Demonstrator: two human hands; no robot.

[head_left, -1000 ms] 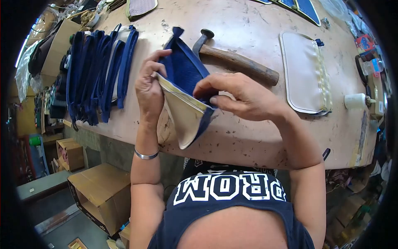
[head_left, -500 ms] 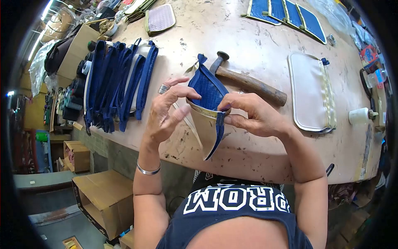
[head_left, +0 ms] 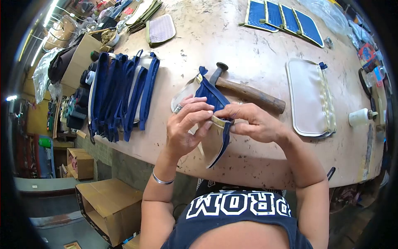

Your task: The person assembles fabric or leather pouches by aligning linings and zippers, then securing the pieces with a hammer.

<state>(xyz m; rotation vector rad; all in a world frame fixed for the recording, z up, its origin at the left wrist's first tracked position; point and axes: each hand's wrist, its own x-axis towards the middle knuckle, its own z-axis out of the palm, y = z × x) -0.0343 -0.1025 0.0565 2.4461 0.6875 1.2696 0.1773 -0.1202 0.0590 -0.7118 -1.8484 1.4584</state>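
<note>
Between my hands, over the near edge of the table, is a blue woven pouch [head_left: 210, 96] with beige backing and a yellowish edge strip. My left hand [head_left: 187, 128], with a ring and a bracelet on it, pinches the strip along the pouch's edge. From the other side, my right hand [head_left: 251, 123] grips the corner where the blue trim meets that strip. A narrow blue-edged flap hangs down below my fingers. Just behind the pouch lies a hammer [head_left: 251, 94] with a wooden handle and a dark metal head.
Blue-trimmed pieces [head_left: 120, 95] stand in a row at the left. A beige panel with a zipper strip [head_left: 309, 97] lies at right, near a white bottle [head_left: 360, 117]. Blue panels [head_left: 286, 18] lie at the back. A cardboard box [head_left: 110, 207] sits below the table.
My left hand has moved right and closed on the pouch's edge strip. The pouch's opening has narrowed, and its beige side now shows at left. The view has shifted slightly.
</note>
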